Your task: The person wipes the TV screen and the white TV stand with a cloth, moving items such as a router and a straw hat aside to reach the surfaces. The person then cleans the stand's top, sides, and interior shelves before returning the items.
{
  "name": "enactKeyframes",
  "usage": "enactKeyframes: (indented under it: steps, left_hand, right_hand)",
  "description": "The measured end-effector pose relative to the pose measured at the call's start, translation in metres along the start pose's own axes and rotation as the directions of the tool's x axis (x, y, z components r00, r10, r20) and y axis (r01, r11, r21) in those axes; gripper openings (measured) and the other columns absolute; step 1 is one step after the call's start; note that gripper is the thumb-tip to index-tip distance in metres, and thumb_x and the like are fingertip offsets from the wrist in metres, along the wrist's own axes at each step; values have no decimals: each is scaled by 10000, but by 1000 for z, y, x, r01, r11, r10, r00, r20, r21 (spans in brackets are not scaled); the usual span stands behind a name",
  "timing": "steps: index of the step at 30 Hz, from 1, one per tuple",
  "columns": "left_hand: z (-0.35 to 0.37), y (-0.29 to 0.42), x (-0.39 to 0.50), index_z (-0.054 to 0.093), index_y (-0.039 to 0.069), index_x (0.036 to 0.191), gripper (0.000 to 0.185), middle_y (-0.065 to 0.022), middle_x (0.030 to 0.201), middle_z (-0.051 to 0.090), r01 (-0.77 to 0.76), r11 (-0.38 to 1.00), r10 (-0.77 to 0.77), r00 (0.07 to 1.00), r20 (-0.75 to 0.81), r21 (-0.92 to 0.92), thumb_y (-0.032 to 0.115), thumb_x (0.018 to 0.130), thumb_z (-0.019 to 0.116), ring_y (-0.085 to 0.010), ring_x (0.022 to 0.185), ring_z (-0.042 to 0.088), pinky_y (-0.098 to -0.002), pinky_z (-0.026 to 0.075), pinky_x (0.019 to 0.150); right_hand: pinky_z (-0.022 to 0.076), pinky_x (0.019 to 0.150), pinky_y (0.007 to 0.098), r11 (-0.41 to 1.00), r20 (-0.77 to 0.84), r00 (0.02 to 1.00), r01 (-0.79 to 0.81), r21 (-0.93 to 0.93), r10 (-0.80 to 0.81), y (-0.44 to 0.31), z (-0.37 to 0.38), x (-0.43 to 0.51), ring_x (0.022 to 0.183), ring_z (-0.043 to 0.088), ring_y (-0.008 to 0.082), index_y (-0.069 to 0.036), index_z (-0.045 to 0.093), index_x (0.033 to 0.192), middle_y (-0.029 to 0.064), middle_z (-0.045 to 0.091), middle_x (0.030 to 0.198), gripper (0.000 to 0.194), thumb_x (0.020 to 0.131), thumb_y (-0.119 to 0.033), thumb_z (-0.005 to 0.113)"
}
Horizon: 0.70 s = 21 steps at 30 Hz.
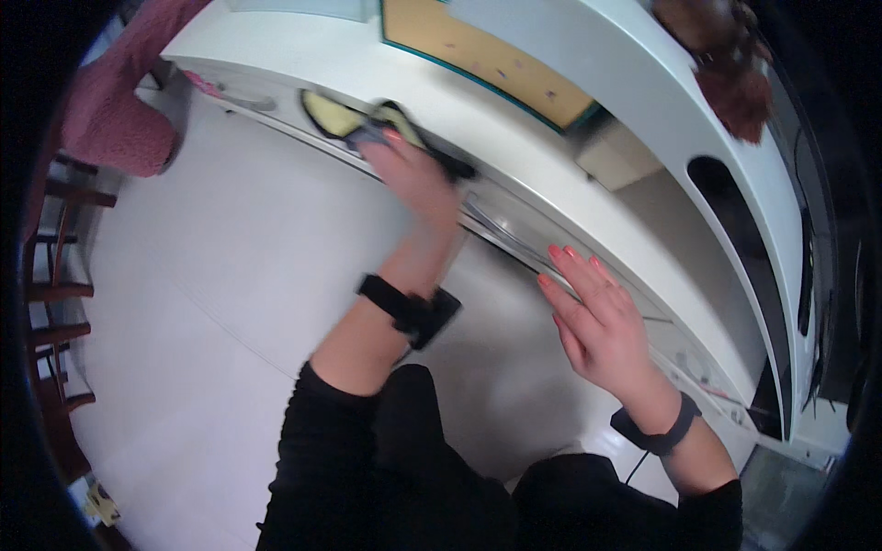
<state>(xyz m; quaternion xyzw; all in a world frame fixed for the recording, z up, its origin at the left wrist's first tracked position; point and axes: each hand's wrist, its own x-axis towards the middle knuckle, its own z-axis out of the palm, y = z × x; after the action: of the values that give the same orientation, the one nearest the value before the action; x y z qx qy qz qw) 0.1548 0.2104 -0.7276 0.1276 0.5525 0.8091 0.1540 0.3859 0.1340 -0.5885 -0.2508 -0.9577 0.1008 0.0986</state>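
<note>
My left hand is stretched forward to the front of a white cabinet, blurred by motion. Its fingers hold a black-edged item with pale yellow panels and a grey part; blur hides exactly what it is. Further right, my right hand is held with straight fingers and nothing in it. Its fingertips are near a curved metal drawer handle on the cabinet front; whether they touch it, I cannot tell. Each wrist wears a black band.
Inside the cabinet's open shelf are a yellow-brown panel with a teal edge and a beige box. A reddish-brown object stands on top. Pink plush fabric and dark wooden chair parts line the left. Pale floor lies below.
</note>
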Motion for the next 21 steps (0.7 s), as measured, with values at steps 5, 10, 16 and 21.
enactKeyframes:
  steps: [5,10,16,21]
  left_hand:
    - [-7,2,-6,365,-123,1291,369,-307,1214,464,-52,987,39,995,88,154,111,1006,378,-387,1091,457,-390,323,1026]
    - [-3,9,-105,219,-97,1433,603,-356,1478,187,-377,812,239,911,336,446,132,942,484,-490,1354,235,-483,208,1116]
    - [-13,7,-144,260,3,1471,844,-358,1494,126,-660,683,400,697,595,313,225,792,711,-549,1354,199,-589,209,1095]
    - [-26,-16,-127,449,181,1389,774,-252,1402,306,-811,518,524,552,648,272,202,686,770,-450,1271,346,-545,332,1031]
  right_hand:
    - [402,1066,446,999,30,999,-44,-14,44,4,0,-25,1256,520,323,-96,614,1234,153,510,1389,504,744,13,657]
    - [399,1073,439,995,58,994,-86,-55,89,10,-6,-38,1266,506,307,-78,595,1239,122,478,1418,482,761,-17,627]
    - [406,1065,442,995,4,997,-73,-75,73,17,-11,-39,1262,510,305,-79,595,1241,123,483,1414,491,755,-21,636]
    - [424,1041,429,997,15,999,-27,-70,28,17,2,-34,1236,526,312,-71,595,1235,129,509,1375,492,747,-23,639]
